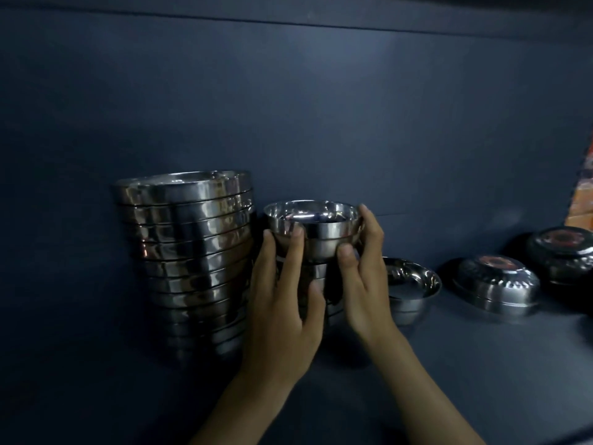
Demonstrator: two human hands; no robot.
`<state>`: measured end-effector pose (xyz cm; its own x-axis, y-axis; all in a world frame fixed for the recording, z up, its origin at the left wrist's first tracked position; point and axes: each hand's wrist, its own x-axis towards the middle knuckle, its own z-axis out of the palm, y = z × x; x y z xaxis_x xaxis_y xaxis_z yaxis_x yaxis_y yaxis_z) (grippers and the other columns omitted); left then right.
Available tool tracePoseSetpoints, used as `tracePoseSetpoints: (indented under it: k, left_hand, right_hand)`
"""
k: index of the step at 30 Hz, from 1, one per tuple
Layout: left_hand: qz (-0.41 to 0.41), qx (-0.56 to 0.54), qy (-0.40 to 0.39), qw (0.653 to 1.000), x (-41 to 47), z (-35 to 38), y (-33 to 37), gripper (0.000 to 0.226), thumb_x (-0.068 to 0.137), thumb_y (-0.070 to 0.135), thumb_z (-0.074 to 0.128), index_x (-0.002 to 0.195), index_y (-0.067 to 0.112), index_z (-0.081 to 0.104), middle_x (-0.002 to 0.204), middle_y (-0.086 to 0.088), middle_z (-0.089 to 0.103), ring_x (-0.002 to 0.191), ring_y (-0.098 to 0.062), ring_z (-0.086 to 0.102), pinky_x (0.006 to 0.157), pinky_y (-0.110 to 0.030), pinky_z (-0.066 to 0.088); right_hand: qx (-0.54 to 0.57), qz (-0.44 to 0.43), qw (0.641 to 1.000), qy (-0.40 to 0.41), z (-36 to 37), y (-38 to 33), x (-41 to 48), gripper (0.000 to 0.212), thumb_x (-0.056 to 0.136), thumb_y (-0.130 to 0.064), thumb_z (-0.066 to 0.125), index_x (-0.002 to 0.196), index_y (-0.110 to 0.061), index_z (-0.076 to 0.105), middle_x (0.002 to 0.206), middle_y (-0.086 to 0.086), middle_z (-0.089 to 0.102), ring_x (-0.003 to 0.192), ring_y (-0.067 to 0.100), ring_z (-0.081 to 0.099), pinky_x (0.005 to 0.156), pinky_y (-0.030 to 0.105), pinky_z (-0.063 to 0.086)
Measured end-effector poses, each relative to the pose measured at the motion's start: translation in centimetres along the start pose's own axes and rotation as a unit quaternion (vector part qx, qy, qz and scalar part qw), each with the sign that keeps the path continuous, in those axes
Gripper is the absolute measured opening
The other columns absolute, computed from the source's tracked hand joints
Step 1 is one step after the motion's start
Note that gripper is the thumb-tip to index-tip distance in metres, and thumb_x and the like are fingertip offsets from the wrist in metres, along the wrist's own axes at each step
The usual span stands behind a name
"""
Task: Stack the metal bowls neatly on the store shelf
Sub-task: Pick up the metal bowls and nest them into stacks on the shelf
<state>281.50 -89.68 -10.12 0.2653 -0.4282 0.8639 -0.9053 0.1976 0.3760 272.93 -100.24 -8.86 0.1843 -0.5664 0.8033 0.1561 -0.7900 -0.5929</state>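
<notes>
Fingers (294, 252) of both hands curl around a small metal bowl (316, 227), the left hand (282, 303) gripping its left side and the right hand (364, 284) its right. The bowl tops a short stack (318, 273) just right of a tall stack of wider bowls (189, 252). Farther right of the tall stack, an upright bowl (414, 284) and two upturned bowls (497, 285) rest on the dark shelf (481, 364).

The tall stack (189, 252) is polished, mirror-bright metal. Right of it, the small bowl (313, 226) I hold shines the same. Beneath the stack, my shelf (481, 364) looks smooth and matt.
</notes>
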Motion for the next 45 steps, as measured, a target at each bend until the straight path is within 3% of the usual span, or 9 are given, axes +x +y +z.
tracePoseSetpoints:
  k: [6, 13, 19, 25, 30, 34, 39, 42, 45]
  left_hand:
    - [-0.046, 0.003, -0.025, 0.999, -0.8, 0.0, -0.5, 0.065, 0.094, 0.047, 0.036, 0.151, 0.052, 0.005, 0.166, 0.003, 0.008, 0.152, -0.006, 0.005, 0.114, -0.019, 0.01]
    - [-0.049, 0.037, -0.034, 0.998, -1.6, 0.1, -0.3, 0.067, 0.093, 0.045, 0.037, 0.155, 0.034, 0.015, 0.164, -0.002, 0.013, 0.151, -0.011, 0.012, 0.117, -0.028, 0.02]
    - [-0.032, 0.057, -0.013, 0.998, -2.0, -0.3, 0.3, 0.063, 0.091, 0.036, 0.046, 0.147, 0.009, 0.036, 0.149, -0.013, 0.031, 0.131, 0.005, 0.023, 0.106, 0.002, 0.015]
    - [-0.028, 0.072, -0.022, 0.997, -2.1, -0.2, 0.5, 0.061, 0.09, 0.036, 0.045, 0.146, 0.011, 0.037, 0.147, -0.014, 0.036, 0.134, -0.02, 0.039, 0.108, -0.011, 0.021]
    - [-0.032, 0.08, -0.026, 0.996, -1.8, -0.1, 0.2, 0.063, 0.091, 0.034, 0.044, 0.148, 0.01, 0.038, 0.149, -0.007, 0.036, 0.138, -0.022, 0.037, 0.11, -0.021, 0.026]
    - [-0.021, 0.081, -0.016, 0.996, -1.8, -0.2, 0.0, 0.06, 0.091, 0.033, 0.045, 0.146, 0.008, 0.04, 0.147, -0.006, 0.039, 0.136, -0.022, 0.038, 0.111, -0.027, 0.032]
    - [0.036, 0.119, 0.001, 0.992, -1.8, -1.0, -0.1, 0.05, 0.087, 0.023, 0.054, 0.133, 0.005, 0.055, 0.129, -0.011, 0.054, 0.116, -0.028, 0.049, 0.096, -0.04, 0.044]
    - [0.102, 0.112, -0.015, 0.988, -2.1, -0.9, 0.6, 0.041, 0.086, 0.019, 0.053, 0.123, 0.004, 0.064, 0.118, -0.009, 0.058, 0.107, -0.027, 0.05, 0.088, -0.037, 0.045]
    - [0.175, 0.065, -0.091, 0.978, -3.1, 0.3, 3.0, 0.035, 0.088, 0.02, 0.05, 0.115, 0.007, 0.068, 0.116, -0.004, 0.057, 0.103, -0.023, 0.054, 0.087, -0.031, 0.046]
  right_hand:
    - [-0.025, 0.027, 0.999, -0.029, -0.1, 0.2, -0.7, 0.047, 0.099, -0.048, 0.044, 0.143, -0.052, 0.027, 0.151, -0.002, 0.044, 0.141, 0.02, 0.042, 0.113, 0.051, 0.037]
    - [-0.054, 0.037, 0.997, -0.029, -0.5, 0.5, -1.4, 0.039, 0.101, -0.039, 0.047, 0.14, -0.035, 0.04, 0.143, -0.011, 0.05, 0.137, 0.016, 0.045, 0.11, 0.048, 0.04]
    - [-0.086, 0.02, 0.995, -0.038, -0.8, 0.4, -2.3, 0.043, 0.1, -0.043, 0.045, 0.141, -0.037, 0.039, 0.15, -0.012, 0.043, 0.148, 0.009, 0.028, 0.117, 0.045, 0.033]
    - [-0.112, 0.008, 0.992, -0.055, -0.7, 0.5, -2.6, 0.056, 0.096, -0.05, 0.047, 0.149, -0.04, 0.031, 0.159, -0.007, 0.033, 0.151, 0.004, 0.017, 0.119, 0.03, 0.024]
    - [-0.149, 0.001, 0.987, -0.055, -0.4, 1.1, -2.5, 0.059, 0.095, -0.05, 0.051, 0.149, -0.042, 0.03, 0.16, -0.006, 0.032, 0.15, 0.003, 0.018, 0.114, 0.008, 0.014]
    - [-0.159, -0.005, 0.986, -0.058, -0.2, 0.9, -2.4, 0.059, 0.096, -0.04, 0.056, 0.149, -0.041, 0.03, 0.159, -0.005, 0.032, 0.15, 0.003, 0.018, 0.111, 0.003, 0.012]
    - [-0.186, -0.002, 0.982, -0.043, -2.8, -0.8, -2.1, 0.049, 0.097, -0.036, 0.053, 0.145, -0.029, 0.043, 0.143, -0.006, 0.042, 0.133, 0.006, 0.041, 0.106, 0.014, 0.033]
    - [-0.271, 0.002, 0.963, -0.004, -7.8, -0.1, -1.7, 0.04, 0.093, -0.031, 0.053, 0.131, -0.02, 0.055, 0.124, -0.002, 0.048, 0.114, 0.015, 0.052, 0.094, 0.026, 0.042]
    - [-0.349, 0.057, 0.935, 0.031, -14.3, 2.2, -1.4, 0.031, 0.089, -0.027, 0.052, 0.116, -0.015, 0.06, 0.113, 0.004, 0.05, 0.105, 0.026, 0.054, 0.089, 0.034, 0.044]
